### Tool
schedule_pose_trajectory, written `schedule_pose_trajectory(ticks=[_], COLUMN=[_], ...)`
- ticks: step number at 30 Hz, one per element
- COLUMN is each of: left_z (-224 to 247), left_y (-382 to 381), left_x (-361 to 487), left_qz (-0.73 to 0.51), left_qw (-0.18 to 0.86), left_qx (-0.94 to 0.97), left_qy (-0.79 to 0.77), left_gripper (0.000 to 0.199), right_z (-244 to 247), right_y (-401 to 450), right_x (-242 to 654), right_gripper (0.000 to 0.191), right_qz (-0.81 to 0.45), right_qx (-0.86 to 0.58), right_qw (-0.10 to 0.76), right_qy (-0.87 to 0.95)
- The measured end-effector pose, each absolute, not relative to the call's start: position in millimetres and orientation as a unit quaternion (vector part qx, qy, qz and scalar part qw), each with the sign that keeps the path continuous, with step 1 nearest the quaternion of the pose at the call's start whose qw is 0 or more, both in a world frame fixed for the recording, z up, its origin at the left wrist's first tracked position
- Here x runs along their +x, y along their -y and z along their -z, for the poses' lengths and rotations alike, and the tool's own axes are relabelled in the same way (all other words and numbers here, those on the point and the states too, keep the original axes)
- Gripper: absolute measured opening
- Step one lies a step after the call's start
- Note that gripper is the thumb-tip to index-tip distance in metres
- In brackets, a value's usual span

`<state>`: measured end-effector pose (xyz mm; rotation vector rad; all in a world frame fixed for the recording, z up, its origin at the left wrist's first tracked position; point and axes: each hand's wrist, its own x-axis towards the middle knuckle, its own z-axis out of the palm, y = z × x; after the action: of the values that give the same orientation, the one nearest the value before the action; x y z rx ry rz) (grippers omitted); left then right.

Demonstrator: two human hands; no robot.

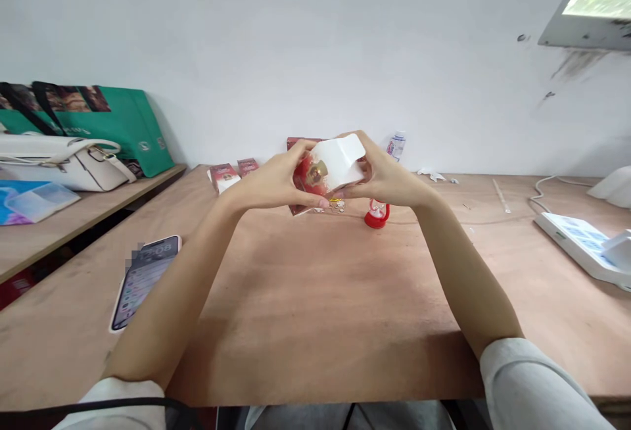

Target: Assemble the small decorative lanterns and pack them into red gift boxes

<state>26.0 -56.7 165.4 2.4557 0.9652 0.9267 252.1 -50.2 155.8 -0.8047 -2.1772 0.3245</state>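
Above the far middle of the table, a small red and white cardboard box [329, 166] is held up between both hands, with a white flap sticking up at its top right. My left hand [280, 180] is closed around the box's left side, its thumb below. Around the right side, my right hand [378, 170] has its fingers wrapped, some of them hidden behind the box. A small red lantern [377, 213] stands on the table just below my right hand. Partly hidden behind my hands are a dark red box [296, 142] and some small gold-coloured pieces [336, 206].
Red and white packets [225, 177] lie at the back left. A phone [146, 279] rests by my left forearm. A bottle [396, 145] stands against the wall, near scraps of white paper [430, 174]. On the right sits a white power strip [584, 246]. Bags [73, 164] occupy the left shelf.
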Motion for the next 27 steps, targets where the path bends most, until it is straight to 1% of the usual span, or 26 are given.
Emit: schedule_pose_trajectory(ticks=[3,5,7,9,12,17,22,24,27], left_z=[-158.6,-155.5,-154.5,-155.4,-157.7,-159.1,-160.9,-162.5,-165.0], left_y=[41.9,36.1,34.4,35.7,39.3,40.8,41.8,42.9,44.2], left_x=[20.1,18.1,17.5,17.9,18.8,18.7,18.7,19.0,18.9], left_qz=[-0.308,-0.316,-0.319,-0.312,-0.307,-0.307,-0.319,-0.321,-0.304], left_qw=[0.238,0.269,0.29,0.299,0.301,0.284,0.239,0.227,0.25], left_qx=[0.851,0.839,0.83,0.828,0.828,0.835,0.838,0.835,0.831], left_qy=[-0.352,-0.352,-0.353,-0.357,-0.361,-0.358,-0.373,-0.384,-0.394], left_gripper=[0.059,0.054,0.052,0.052,0.053,0.058,0.05,0.047,0.044], right_z=[-158.1,-160.1,-161.4,-161.7,-160.4,-156.8,-154.0,-154.0,-154.8], right_y=[49.1,49.1,49.7,50.1,49.6,46.5,44.5,44.8,46.5], right_x=[251.8,251.9,252.4,252.9,252.5,248.2,244.8,244.7,244.9], right_gripper=[0.064,0.058,0.052,0.051,0.053,0.045,0.045,0.042,0.037], right_qz=[-0.191,-0.197,-0.189,-0.192,-0.213,-0.234,-0.26,-0.237,-0.148], right_qx=[-0.271,-0.26,-0.259,-0.26,-0.253,-0.24,-0.225,-0.227,-0.254], right_qw=[0.376,0.386,0.395,0.397,0.397,0.421,0.439,0.443,0.45], right_qy=[0.865,0.863,0.861,0.859,0.856,0.843,0.83,0.835,0.843])
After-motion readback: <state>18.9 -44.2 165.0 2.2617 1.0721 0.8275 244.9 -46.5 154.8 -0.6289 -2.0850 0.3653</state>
